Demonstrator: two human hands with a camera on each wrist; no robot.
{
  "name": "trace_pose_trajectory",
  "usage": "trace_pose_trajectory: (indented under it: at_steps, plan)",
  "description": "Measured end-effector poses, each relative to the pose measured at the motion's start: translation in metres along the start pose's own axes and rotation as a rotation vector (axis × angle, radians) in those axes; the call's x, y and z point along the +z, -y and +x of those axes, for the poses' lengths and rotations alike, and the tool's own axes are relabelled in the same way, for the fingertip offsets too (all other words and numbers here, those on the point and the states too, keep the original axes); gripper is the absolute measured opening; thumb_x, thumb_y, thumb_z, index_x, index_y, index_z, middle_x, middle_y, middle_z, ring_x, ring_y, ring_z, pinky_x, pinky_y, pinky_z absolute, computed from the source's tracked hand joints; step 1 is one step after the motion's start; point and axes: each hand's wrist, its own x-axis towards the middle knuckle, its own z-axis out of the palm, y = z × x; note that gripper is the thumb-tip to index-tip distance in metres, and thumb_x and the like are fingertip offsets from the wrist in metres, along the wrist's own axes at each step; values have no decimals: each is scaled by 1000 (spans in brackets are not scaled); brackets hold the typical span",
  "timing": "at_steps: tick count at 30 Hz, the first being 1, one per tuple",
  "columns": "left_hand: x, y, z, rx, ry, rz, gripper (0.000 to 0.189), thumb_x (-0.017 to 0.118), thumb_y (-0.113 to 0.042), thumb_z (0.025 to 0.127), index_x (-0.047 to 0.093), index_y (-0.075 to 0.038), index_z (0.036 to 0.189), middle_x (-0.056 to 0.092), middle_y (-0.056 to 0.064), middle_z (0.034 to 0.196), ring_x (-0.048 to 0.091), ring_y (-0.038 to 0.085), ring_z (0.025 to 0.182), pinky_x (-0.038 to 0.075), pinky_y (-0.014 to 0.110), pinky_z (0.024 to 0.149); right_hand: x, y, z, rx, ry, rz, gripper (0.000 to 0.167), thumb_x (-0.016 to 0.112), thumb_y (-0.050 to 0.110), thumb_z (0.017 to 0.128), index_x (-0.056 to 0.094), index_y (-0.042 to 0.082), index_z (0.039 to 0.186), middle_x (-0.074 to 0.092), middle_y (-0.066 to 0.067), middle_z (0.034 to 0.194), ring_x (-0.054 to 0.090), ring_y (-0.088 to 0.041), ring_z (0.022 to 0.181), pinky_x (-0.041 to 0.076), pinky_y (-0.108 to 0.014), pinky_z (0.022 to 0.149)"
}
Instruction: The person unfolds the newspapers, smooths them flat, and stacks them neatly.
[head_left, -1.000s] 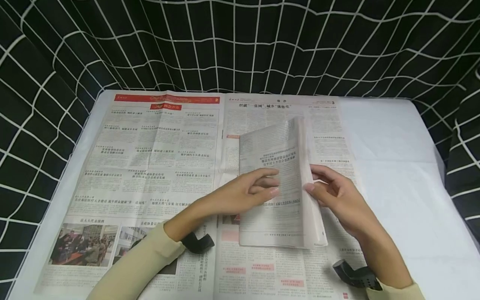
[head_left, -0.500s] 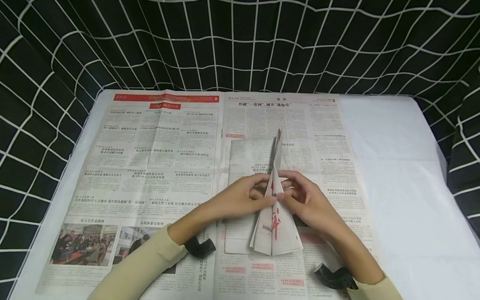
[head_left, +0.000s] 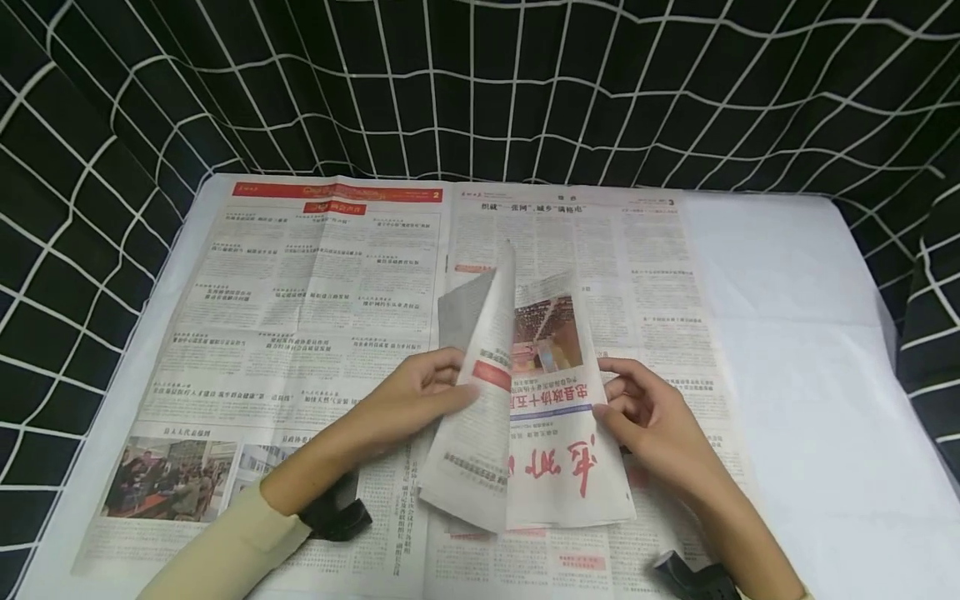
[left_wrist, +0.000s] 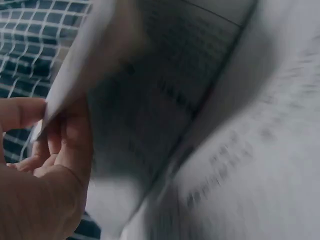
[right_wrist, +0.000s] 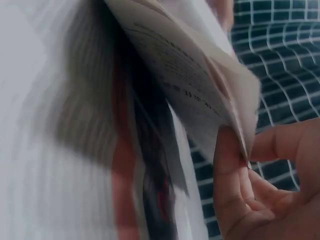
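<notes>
A folded newspaper [head_left: 555, 483] with red headline characters and a photo stands partly opened, its left leaves raised from a middle crease. My left hand [head_left: 431, 387] pinches the left edge of those leaves between thumb and fingers; the left wrist view shows the paper [left_wrist: 75, 65] between them. On the other side, my right hand [head_left: 652, 417] pinches the right edge, and in the right wrist view its thumb and fingers hold the leaves' edge [right_wrist: 235, 110]. A grey, printed part of the folded paper shows behind the raised leaves.
Beneath lies a spread newspaper sheet [head_left: 300, 333] with a red top banner and photos at lower left. White table covering [head_left: 810, 375] shows at the right. Black cloth with a white grid [head_left: 480, 92] rises behind and at both sides.
The folded newspaper was turned from one face, brought upright with both hands together at its middle, then spread apart. Now the left hand is farther left, the right hand farther right.
</notes>
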Motion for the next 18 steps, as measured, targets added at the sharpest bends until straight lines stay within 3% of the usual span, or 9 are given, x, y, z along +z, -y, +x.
trace_pose_trajectory:
  at_steps: [5,9,11,13,18]
  plan:
    - [-25,9,-44,-24,-32,-36,51,53,-17,110,41,4,154,70,25,132,79,25,101,66,43,84,-20,-16,-18,19,-63,-70,54,65,3,101,48,4,152,67,-8,108,71,-7,87,60,-25,72]
    - [-40,18,-73,-45,-130,85,45,55,-23,111,49,6,144,79,15,113,81,22,86,66,38,71,-37,-31,-33,37,-110,-125,57,66,4,102,45,2,155,67,3,107,70,-6,87,58,-21,73]
    - [-42,22,-80,-49,-193,164,39,62,-23,108,56,6,134,79,9,96,78,18,75,64,35,64,-45,-38,-42,63,-133,-147,57,67,6,102,45,2,155,68,9,106,70,-5,87,58,-21,72]
    - [-42,25,-84,-43,-242,235,38,68,-20,104,58,5,132,76,8,90,73,15,66,60,31,58,-50,-44,-51,110,-151,-185,59,69,7,101,45,2,155,70,10,105,71,-5,86,58,-21,72]
    - [-30,34,-85,-24,-306,358,77,77,-13,96,35,-3,160,73,14,98,66,14,56,56,31,53,-59,-56,-68,266,-149,-304,64,73,19,101,46,4,157,76,-4,112,70,-4,83,56,-16,73]
